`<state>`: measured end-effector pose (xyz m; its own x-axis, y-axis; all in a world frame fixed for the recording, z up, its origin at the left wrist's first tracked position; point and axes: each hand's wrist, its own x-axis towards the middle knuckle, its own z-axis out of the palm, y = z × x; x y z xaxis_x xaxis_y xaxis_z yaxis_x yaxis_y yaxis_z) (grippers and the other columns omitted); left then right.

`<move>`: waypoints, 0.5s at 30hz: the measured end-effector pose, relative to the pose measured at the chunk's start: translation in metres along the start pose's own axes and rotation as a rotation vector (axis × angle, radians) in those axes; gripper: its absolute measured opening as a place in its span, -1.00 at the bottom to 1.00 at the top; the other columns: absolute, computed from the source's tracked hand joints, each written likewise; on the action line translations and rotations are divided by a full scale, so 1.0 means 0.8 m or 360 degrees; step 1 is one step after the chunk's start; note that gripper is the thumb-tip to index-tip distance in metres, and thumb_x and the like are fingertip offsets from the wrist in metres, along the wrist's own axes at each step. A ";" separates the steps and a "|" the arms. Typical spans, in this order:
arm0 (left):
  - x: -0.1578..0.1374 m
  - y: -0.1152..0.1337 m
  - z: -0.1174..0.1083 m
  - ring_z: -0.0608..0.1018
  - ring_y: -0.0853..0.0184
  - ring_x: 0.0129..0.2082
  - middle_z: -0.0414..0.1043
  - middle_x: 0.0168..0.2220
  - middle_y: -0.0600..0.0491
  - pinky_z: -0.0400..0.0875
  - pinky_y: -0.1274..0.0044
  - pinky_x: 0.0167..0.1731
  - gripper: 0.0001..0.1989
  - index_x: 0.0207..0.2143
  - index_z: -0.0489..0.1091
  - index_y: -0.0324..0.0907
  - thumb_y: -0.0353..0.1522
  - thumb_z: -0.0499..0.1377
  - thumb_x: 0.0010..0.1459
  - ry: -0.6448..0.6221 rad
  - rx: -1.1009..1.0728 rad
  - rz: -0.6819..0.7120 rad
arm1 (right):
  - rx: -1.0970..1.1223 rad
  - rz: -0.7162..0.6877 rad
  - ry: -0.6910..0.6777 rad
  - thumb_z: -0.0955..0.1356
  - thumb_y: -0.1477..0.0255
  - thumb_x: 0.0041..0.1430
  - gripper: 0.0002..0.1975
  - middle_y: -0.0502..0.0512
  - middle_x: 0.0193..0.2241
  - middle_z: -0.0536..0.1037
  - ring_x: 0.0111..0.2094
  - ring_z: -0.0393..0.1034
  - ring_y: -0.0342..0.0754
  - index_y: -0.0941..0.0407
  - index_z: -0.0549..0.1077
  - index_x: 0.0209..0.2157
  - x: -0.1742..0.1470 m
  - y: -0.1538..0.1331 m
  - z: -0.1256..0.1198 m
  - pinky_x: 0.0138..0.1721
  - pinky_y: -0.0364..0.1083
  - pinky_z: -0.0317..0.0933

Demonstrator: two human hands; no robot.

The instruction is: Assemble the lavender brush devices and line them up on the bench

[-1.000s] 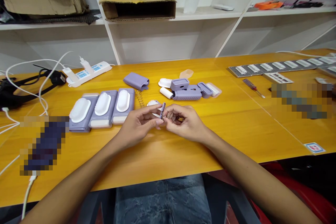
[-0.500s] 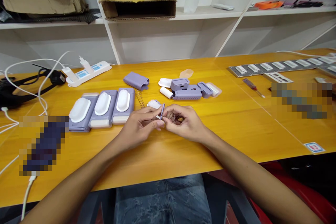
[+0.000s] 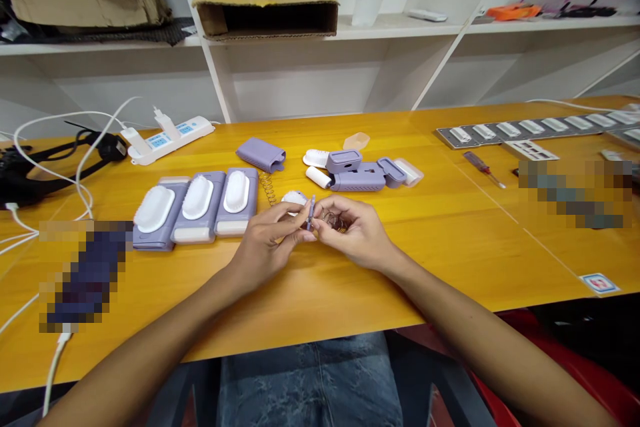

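Observation:
My left hand (image 3: 273,233) pinches a thin purple plastic piece (image 3: 311,212), seen nearly edge-on. Close against it, my right hand (image 3: 353,230) is closed on a coiled metal spring (image 3: 334,220), partly hidden by the fingers. Just beyond my fingertips lies a white-bristled brush part (image 3: 294,197). Another spring (image 3: 269,188) rests on the table below a purple case shell (image 3: 261,154). To the left stand three purple cases with white brush heads (image 3: 236,192). Behind my right hand are more purple case parts (image 3: 357,177) and a white brush (image 3: 316,158).
A power strip (image 3: 173,140) with white cables is at the back left, near a black strap device (image 3: 95,153). At the right lie a screwdriver (image 3: 484,169) and a long metal tray (image 3: 545,125) of white parts. Shelves rise behind the table.
The purple piece has turned slightly and stands more upright between my fingers. Both hands stay almost in place; the whole view has shifted a little.

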<state>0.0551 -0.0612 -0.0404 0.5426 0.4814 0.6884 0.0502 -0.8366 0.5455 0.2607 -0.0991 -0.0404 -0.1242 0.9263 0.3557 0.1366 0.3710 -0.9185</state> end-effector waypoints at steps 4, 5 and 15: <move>-0.001 0.002 0.001 0.69 0.27 -0.07 0.65 0.02 -0.20 0.61 0.48 -0.11 -0.62 0.20 0.57 -0.13 -0.53 0.28 0.39 0.0037 0.0119 0.0076 | 0.0091 0.0084 0.0005 0.48 0.38 0.22 -0.89 -0.10 -0.52 0.40 -0.54 0.20 -0.20 0.09 0.51 -0.28 0.002 -0.002 0.000 -0.51 -0.19 0.14; -0.001 0.004 0.001 0.69 0.26 -0.05 0.65 0.02 -0.20 0.62 0.47 -0.09 -0.64 0.18 0.58 -0.15 -0.53 0.27 0.39 0.0038 0.0144 0.0084 | 0.0106 0.0096 0.0009 0.48 0.37 0.21 -0.88 -0.10 -0.52 0.40 -0.54 0.20 -0.20 0.09 0.52 -0.28 0.002 -0.002 0.000 -0.50 -0.19 0.14; -0.004 0.016 0.016 0.74 0.31 -0.11 0.69 -0.05 -0.13 0.65 0.56 -0.05 -0.59 0.16 0.55 -0.21 -0.62 0.24 0.32 0.0278 0.0416 0.0190 | 0.0080 0.0001 0.0057 0.48 0.39 0.24 -0.89 -0.03 -0.46 0.58 -0.50 0.38 -0.17 0.09 0.53 -0.22 0.000 0.000 0.010 -0.44 -0.18 0.28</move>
<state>0.0649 -0.0763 -0.0417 0.4069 0.3943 0.8240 0.2204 -0.9178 0.3303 0.2528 -0.0999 -0.0419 -0.0889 0.9287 0.3599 0.0868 0.3672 -0.9261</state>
